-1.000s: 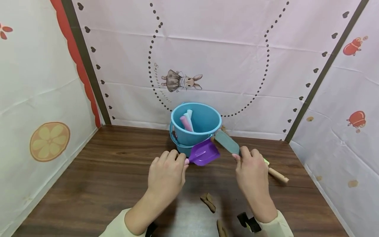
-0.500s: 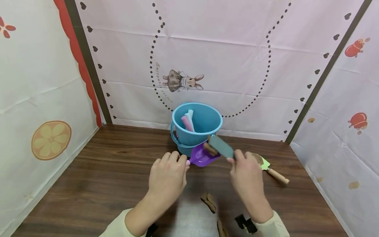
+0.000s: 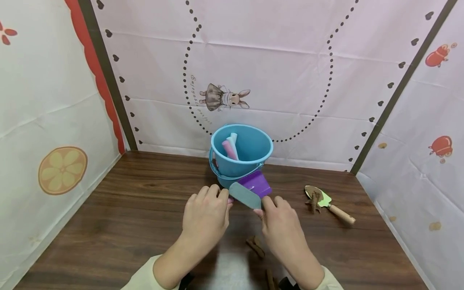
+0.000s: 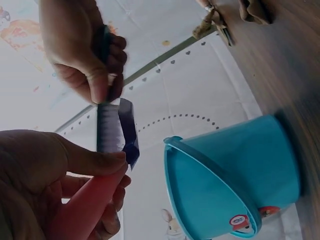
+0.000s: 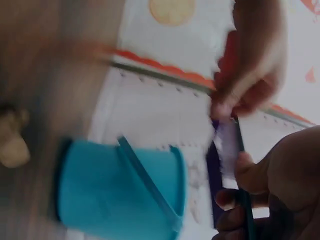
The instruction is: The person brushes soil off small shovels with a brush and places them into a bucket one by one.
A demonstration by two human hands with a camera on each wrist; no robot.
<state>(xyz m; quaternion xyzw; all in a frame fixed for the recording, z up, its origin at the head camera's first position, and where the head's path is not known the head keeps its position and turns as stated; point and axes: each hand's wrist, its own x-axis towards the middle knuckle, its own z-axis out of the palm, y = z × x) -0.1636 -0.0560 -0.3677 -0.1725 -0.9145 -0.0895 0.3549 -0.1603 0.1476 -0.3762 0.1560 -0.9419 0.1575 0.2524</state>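
My left hand (image 3: 204, 215) grips the pink handle (image 4: 87, 202) of a small purple shovel (image 3: 260, 183), whose blade extends rightward in front of the bucket. In my right hand (image 3: 282, 223) is a small brush with a grey-green back (image 3: 245, 195). The brush lies across the shovel, covering the near part of its blade; pale bristles (image 4: 109, 127) face the blade in the left wrist view. Anything between brush and blade is hidden. Just behind stands a blue bucket (image 3: 235, 166) with a pink and a light blue tube-shaped handle (image 3: 229, 150) sticking up inside.
A light green trowel (image 3: 340, 213) with a wooden handle lies at the right, crumpled brown pieces (image 3: 314, 200) on its blade. Another brown piece (image 3: 255, 246) lies between my forearms, with more near the front edge. Printed cloth walls (image 3: 290, 80) enclose the wooden table (image 3: 137, 225).
My right hand has swung the brush leftward from beside the bucket across the shovel. A brown piece seen at the blade half a second ago is now out of sight. The left hand stays nearly still.
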